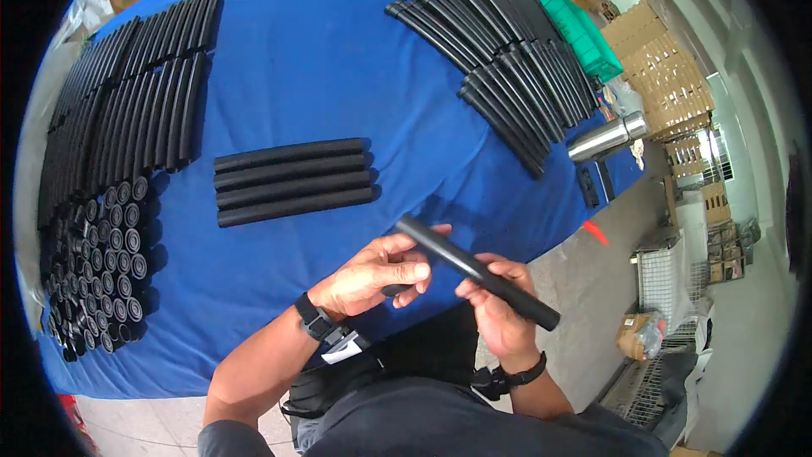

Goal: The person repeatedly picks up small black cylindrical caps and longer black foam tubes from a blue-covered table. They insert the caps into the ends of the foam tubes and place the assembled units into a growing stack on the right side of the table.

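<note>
steel bottle (602, 140): shiny, on my right
green crate (580, 34): farther up, same side
cardboard (664, 76): I see loads beyond that
wire mesh (662, 283): way off right

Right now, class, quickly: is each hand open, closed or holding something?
Left hand: closed, fingers curled around a small dark piece, mostly hidden.
Right hand: closed, holding a black tube.
</note>
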The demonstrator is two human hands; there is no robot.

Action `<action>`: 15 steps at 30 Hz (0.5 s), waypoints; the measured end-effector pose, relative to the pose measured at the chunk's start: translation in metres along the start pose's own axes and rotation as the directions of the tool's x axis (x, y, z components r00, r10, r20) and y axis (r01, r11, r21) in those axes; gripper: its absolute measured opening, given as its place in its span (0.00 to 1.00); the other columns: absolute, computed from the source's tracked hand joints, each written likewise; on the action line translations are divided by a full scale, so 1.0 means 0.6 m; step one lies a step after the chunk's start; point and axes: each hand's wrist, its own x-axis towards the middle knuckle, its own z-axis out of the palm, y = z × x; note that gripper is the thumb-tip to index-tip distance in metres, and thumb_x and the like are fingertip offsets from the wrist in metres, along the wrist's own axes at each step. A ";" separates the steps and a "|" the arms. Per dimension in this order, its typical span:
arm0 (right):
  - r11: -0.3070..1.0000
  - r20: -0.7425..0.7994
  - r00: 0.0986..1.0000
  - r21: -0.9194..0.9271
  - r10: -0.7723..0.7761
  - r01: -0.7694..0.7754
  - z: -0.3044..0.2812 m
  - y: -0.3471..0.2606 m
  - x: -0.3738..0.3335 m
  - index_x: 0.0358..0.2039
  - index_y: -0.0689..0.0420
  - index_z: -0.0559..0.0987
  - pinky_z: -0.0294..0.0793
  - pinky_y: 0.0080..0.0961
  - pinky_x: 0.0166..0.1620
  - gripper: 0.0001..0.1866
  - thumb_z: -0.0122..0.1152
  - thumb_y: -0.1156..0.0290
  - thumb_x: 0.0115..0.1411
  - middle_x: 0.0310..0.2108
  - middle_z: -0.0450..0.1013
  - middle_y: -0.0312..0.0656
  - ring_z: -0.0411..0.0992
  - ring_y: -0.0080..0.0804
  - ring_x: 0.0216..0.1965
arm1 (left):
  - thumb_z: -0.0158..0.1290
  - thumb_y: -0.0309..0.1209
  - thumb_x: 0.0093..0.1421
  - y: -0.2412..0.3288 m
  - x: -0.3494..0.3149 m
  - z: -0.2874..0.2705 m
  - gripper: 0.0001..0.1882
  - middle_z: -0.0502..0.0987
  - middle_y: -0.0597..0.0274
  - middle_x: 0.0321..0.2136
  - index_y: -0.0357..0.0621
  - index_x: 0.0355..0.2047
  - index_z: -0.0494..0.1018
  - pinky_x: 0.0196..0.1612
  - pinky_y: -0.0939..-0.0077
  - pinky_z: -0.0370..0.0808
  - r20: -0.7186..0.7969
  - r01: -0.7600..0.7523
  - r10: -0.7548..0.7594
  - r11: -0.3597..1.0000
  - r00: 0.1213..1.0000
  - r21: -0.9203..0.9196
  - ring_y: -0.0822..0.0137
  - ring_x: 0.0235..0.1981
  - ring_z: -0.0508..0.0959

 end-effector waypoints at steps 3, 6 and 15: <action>0.967 -0.016 0.984 0.187 0.178 -0.172 -0.008 0.015 -0.012 0.58 0.57 0.70 0.78 0.41 0.52 0.25 0.67 0.70 0.62 0.59 0.69 0.51 0.77 0.42 0.49 | 0.58 0.40 0.67 0.001 -0.006 0.002 0.30 0.77 0.57 0.25 0.44 0.66 0.65 0.22 0.76 0.69 0.047 -0.102 0.107 0.990 0.993 -0.094 0.70 0.20 0.75; 0.902 -0.087 0.964 0.381 0.253 -0.202 -0.052 0.009 -0.015 0.61 0.57 0.67 0.77 0.38 0.49 0.28 0.65 0.66 0.64 0.56 0.72 0.49 0.77 0.42 0.50 | 0.58 0.39 0.67 -0.003 -0.011 -0.014 0.25 0.77 0.56 0.25 0.42 0.60 0.68 0.22 0.76 0.69 0.108 -0.187 0.200 0.975 0.974 -0.118 0.69 0.19 0.75; 0.151 0.258 0.963 -0.952 -0.077 0.267 -0.027 -0.039 0.011 0.54 0.60 0.72 0.71 0.42 0.56 0.36 0.80 0.71 0.46 0.50 0.74 0.49 0.73 0.49 0.53 | 0.64 0.36 0.62 -0.006 -0.010 -0.010 0.24 0.76 0.57 0.22 0.38 0.54 0.72 0.22 0.76 0.68 0.025 -0.167 0.169 0.984 0.985 -0.054 0.69 0.18 0.73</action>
